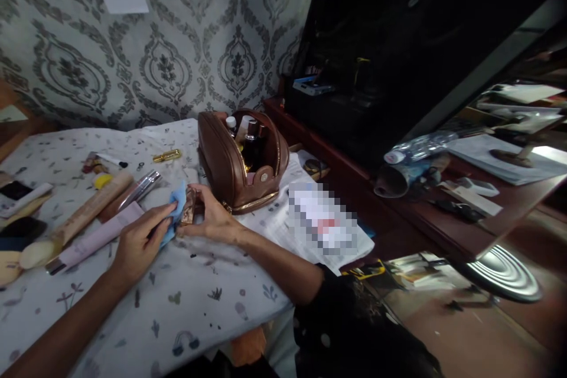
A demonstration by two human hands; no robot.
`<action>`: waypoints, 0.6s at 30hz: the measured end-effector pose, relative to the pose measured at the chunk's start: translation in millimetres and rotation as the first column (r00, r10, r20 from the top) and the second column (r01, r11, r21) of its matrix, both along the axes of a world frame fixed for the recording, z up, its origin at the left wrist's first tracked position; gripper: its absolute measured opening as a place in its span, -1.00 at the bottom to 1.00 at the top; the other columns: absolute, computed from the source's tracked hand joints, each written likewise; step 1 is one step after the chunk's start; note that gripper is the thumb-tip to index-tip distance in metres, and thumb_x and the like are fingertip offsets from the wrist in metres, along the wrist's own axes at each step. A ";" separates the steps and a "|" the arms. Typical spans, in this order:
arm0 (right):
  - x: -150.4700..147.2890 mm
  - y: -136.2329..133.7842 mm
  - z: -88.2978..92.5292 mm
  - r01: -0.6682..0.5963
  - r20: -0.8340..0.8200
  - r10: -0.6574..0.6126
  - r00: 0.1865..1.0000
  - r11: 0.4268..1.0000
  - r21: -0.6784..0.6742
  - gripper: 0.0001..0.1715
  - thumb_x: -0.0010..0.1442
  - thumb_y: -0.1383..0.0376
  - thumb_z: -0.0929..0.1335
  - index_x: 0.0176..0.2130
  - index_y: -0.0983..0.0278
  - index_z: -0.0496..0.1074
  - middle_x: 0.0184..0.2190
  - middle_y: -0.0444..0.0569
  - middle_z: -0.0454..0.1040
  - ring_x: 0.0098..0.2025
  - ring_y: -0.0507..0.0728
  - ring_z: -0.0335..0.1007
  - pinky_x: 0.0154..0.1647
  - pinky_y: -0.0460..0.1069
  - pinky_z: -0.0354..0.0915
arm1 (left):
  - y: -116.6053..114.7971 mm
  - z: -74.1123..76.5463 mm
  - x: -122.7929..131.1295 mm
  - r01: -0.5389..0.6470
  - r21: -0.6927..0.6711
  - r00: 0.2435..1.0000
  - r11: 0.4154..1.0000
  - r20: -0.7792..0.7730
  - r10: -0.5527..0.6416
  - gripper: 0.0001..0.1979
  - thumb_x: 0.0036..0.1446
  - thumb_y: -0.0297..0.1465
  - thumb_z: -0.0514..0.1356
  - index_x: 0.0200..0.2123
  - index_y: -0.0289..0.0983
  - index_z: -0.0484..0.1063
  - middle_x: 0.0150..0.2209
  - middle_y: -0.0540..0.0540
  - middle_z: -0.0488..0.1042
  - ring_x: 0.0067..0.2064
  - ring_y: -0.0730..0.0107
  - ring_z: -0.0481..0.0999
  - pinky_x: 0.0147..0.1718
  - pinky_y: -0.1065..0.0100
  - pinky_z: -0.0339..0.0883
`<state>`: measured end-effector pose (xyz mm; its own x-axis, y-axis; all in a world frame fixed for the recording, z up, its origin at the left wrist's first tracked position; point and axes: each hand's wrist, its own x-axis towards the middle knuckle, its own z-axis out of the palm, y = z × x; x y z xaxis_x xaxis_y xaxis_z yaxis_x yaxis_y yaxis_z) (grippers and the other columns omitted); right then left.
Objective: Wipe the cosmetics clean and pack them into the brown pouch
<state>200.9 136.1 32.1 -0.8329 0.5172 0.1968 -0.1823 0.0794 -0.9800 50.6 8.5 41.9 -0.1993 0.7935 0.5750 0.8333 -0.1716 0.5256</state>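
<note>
My right hand (pixel 215 215) grips a small shiny rose-gold item (pixel 189 205), its exact kind unclear, between thumb and fingers. Pressed against that item's left side is a light blue cloth (pixel 178 198), pinched in my left hand (pixel 144 239). Just behind my right hand stands a brown leather cosmetic bag (pixel 221 159), unzipped, with several bottles (pixel 251 133) upright inside. A pale pink tube (pixel 104 236) lies left of my left hand, beside a long beige tube (pixel 91 204) and a silver-capped tube (pixel 139 189).
A small gold tube (pixel 167 156) lies near the bag. More cosmetics (pixel 22 224) crowd the left side of the patterned cloth (pixel 199 301). At right, a dark red shelf (pixel 376 207) carries a large black screen (pixel 381 59) and a plastic bottle (pixel 420 146).
</note>
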 end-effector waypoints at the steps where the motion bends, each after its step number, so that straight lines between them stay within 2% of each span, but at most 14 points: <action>1: 1.1 -0.8 1.6 -0.028 -0.001 0.028 1.000 1.000 -0.008 0.21 -0.25 0.06 0.63 0.23 0.18 0.07 -0.02 0.01 0.38 0.03 0.23 0.41 0.15 0.17 0.31 | 0.9 -1.1 -0.7 -0.006 0.002 1.000 1.000 -0.009 0.006 -0.69 0.28 -0.26 0.11 -0.02 -0.19 0.55 -0.04 -0.10 0.62 -0.04 0.20 0.62 0.03 0.22 0.49; 8: 6.0 -3.7 10.6 -0.175 -0.044 0.173 0.984 0.983 -0.048 -0.01 -0.15 0.13 0.61 0.10 0.16 0.10 -0.10 -0.04 0.38 -0.01 0.21 0.41 0.13 0.18 0.32 | 8.0 -1.7 -6.8 -0.047 -0.111 0.999 0.993 0.004 0.047 -0.61 0.32 -0.25 0.03 0.03 -0.28 0.53 0.02 -0.16 0.60 0.01 0.19 0.58 0.06 0.22 0.44; 13: 2.7 -0.3 8.0 -0.164 -0.066 0.160 0.985 0.985 -0.049 -0.03 -0.19 0.17 0.62 0.07 0.16 0.12 0.00 0.01 0.32 0.09 0.23 0.34 0.22 0.20 0.23 | 10.8 -0.7 -7.9 -0.021 -0.142 0.999 0.990 0.023 0.025 -0.63 0.33 -0.30 0.02 0.03 -0.28 0.52 0.01 -0.18 0.59 0.00 0.20 0.58 0.04 0.22 0.44; 18: 2.7 1.5 7.0 -0.160 -0.063 0.155 0.986 0.984 -0.076 -0.08 -0.18 0.18 0.61 0.04 0.14 0.15 0.01 -0.02 0.31 0.08 0.20 0.35 0.23 0.19 0.22 | 10.3 -1.0 -7.5 -0.020 -0.132 1.000 0.991 0.012 0.022 -0.64 0.32 -0.34 0.02 0.05 -0.27 0.51 -0.05 -0.17 0.61 -0.05 0.21 0.59 -0.01 0.23 0.45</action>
<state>203.6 137.7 39.1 -0.8940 0.3964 0.2090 -0.2416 -0.0335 -0.9698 43.1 18.8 40.9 -0.2236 0.8576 0.4631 0.8286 -0.0829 0.5536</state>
